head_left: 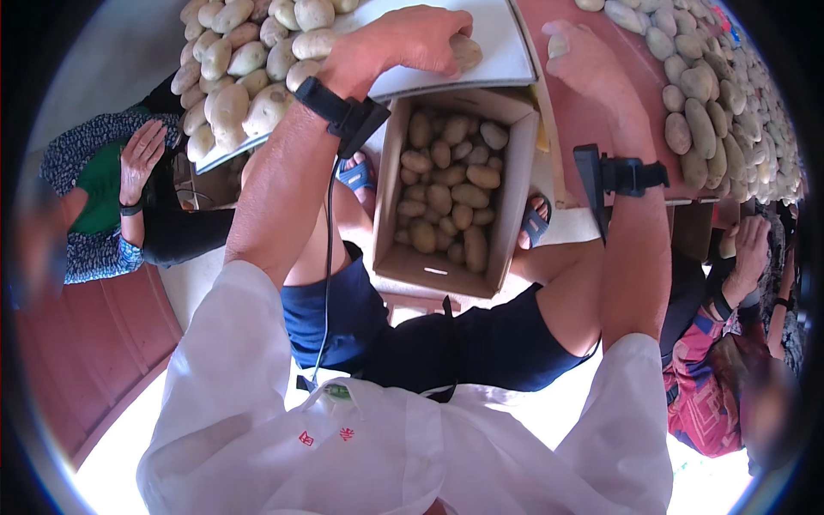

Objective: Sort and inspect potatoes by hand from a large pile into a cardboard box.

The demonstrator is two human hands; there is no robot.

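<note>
My left hand (412, 38) reaches over a white board (496, 38), its fingers closed round a potato (467, 53). Over the reddish tabletop (579, 122) is my right hand (582, 58), with a small pale potato (557, 46) between thumb and fingers. Below and between the hands stands an open cardboard box (444, 278) holding many loose potatoes (450, 187). A pile of potatoes (248, 58) lies on the white board beside my left wrist. To the right of my right hand, a larger heap of potatoes (708, 109) covers the tabletop.
The box stands between my legs, near my feet in blue sandals (535, 222). A cable hangs from the device on my left wrist. One person (96, 193) sits at the left. At the right, a co-worker's hand (750, 248) is near the table edge.
</note>
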